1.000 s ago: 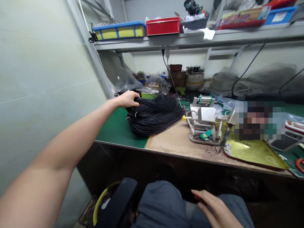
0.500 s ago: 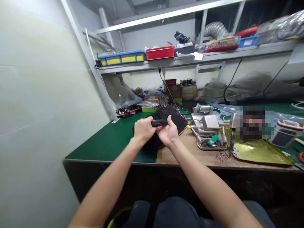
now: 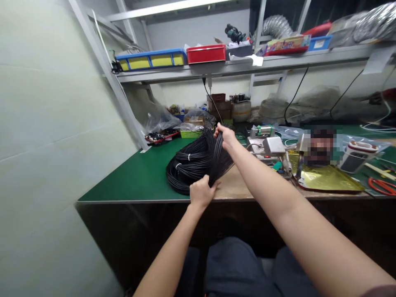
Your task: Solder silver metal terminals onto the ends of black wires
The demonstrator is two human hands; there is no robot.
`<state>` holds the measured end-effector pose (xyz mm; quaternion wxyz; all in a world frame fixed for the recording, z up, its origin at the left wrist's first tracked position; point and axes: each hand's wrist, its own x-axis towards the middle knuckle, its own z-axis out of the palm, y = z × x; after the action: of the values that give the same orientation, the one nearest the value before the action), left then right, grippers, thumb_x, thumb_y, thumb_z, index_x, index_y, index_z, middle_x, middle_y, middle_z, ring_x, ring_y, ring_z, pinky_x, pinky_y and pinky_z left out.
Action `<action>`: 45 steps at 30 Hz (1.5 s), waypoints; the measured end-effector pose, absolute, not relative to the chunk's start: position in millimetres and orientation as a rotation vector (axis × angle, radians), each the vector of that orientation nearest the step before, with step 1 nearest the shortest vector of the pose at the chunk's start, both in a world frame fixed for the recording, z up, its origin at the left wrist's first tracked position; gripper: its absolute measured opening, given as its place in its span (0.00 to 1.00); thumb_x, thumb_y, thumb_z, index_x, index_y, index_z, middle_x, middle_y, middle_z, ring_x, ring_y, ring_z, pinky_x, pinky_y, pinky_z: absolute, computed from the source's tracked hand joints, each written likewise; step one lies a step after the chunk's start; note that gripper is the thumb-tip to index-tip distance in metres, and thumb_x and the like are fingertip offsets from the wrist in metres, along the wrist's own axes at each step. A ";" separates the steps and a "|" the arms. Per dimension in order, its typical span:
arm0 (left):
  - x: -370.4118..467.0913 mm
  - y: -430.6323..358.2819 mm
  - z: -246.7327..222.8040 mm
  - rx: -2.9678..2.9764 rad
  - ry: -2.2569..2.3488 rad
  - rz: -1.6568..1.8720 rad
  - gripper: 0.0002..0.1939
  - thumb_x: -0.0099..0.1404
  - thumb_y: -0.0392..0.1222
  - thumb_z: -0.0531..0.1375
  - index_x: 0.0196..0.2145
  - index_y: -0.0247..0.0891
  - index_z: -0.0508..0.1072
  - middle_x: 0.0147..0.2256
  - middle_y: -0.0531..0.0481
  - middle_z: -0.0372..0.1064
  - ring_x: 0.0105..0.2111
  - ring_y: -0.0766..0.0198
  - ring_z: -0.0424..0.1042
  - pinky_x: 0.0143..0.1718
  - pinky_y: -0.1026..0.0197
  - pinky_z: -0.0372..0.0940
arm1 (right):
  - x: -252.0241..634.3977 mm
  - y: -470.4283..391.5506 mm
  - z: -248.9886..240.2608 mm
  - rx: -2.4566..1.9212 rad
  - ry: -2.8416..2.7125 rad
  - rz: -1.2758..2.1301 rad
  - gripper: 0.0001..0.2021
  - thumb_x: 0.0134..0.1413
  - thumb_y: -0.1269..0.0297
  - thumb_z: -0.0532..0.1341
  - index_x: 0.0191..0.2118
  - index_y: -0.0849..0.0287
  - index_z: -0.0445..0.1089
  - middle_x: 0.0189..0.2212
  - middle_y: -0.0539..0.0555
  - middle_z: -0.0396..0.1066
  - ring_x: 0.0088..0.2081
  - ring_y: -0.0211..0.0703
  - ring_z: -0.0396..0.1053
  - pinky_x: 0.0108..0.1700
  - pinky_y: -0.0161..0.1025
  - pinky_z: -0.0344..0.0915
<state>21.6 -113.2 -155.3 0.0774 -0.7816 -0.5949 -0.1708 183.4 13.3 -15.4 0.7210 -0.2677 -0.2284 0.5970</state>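
Observation:
Coiled bundles of black cable (image 3: 193, 159) lie on the green bench top, tied in places with white bands. One strand bundle (image 3: 217, 159) runs between my two hands at the right side of the coils. My left hand (image 3: 201, 192) is wrapped round its lower end, near the front edge of the bench. Higher up and farther back, my right hand (image 3: 225, 136) closes round the upper part of the same bundle. Loose cable ends spread out behind and to the right of it, partly hidden by my right hand and forearm.
To the right stand a metal fixture (image 3: 274, 146) and a yellow tray (image 3: 328, 179). Orange-handled scissors (image 3: 382, 185) lie farther right. A green box (image 3: 190, 134) and plastic bags (image 3: 162, 121) sit behind the coils. Above runs a shelf with a red bin (image 3: 206, 54).
My hands have moved apart: the left came down toward the bench edge, the right went up and back. The black bundle, earlier held level between them, now runs steeply. The view has shifted slightly.

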 end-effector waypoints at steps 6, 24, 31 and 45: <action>21.0 -67.8 -144.9 -2.537 -1.673 -0.442 0.31 0.72 0.69 0.56 0.41 0.35 0.77 0.35 0.45 0.76 0.38 0.57 0.77 0.47 0.50 0.69 | 218.5 -6.7 60.9 -0.578 -0.736 1.030 0.15 0.67 0.67 0.65 0.29 0.61 0.62 0.21 0.44 0.63 0.22 0.29 0.59 0.26 0.30 0.63; 30.6 -79.8 -104.9 -3.313 -1.068 -0.999 0.52 0.48 0.70 0.74 0.63 0.36 0.73 0.60 0.35 0.70 0.60 0.42 0.70 0.64 0.45 0.62 | 248.1 -184.3 -3.8 -0.610 -1.129 0.682 0.22 0.53 0.49 0.74 0.35 0.62 0.69 0.18 0.45 0.62 0.18 0.33 0.60 0.20 0.34 0.58; 99.1 -114.0 -64.4 -4.144 -0.173 -1.016 0.53 0.58 0.79 0.59 0.70 0.40 0.67 0.65 0.32 0.63 0.63 0.34 0.65 0.61 0.40 0.65 | 253.9 -243.1 -98.0 -0.737 -1.253 0.725 0.10 0.61 0.64 0.69 0.46 0.59 0.77 0.38 0.51 0.76 0.41 0.40 0.75 0.49 0.38 0.73; 186.8 -126.8 -118.1 -4.440 0.230 -0.525 0.09 0.74 0.45 0.61 0.38 0.39 0.78 0.48 0.40 0.77 0.58 0.51 0.71 0.61 0.47 0.65 | 320.0 -261.2 -162.9 -0.897 -1.456 0.871 0.38 0.50 0.66 0.74 0.67 0.54 0.68 0.63 0.57 0.69 0.66 0.52 0.66 0.68 0.44 0.64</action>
<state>186.8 -126.8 -118.1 -0.6193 -0.7787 0.0403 -0.0920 320.0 -261.2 -162.9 0.5739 -0.3830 -0.6211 0.3718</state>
